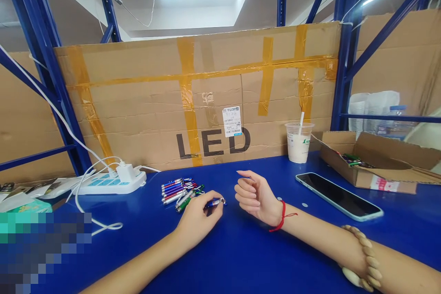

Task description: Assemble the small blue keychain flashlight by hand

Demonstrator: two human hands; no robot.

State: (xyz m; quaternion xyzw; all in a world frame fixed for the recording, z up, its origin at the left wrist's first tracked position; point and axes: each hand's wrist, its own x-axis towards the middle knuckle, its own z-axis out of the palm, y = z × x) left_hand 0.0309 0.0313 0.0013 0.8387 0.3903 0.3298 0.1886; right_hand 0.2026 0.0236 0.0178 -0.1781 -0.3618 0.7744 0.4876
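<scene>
- Between thumb and fingertips of the left hand (200, 215), a slim, shiny, dark-blue metallic pen-like stick (215, 202) is being pinched above the blue surface (220, 262).
- Just across from it, the right hand (253, 197) is resting with fingers loosely curled, holding nothing visible.
- The step in hand seems to be handling this one stick; the next move appears to be calling for a steady fingertip grip.
- Just beyond the left hand, a pile of multicoloured metallic sticks (177, 191) is lying close enough to be bumped.
- Left of the hands, a white-and-light-blue power strip (103, 186) is trailing a looped white cable (109, 227).
- Right of them, a black-screened phone (339, 195), a clear plastic cup of pale drink (298, 144) and an open brown cardboard box (363, 178) are standing or lying.
- Ahead, a taped brown cardboard panel (144, 115) is blocking the far side.
</scene>
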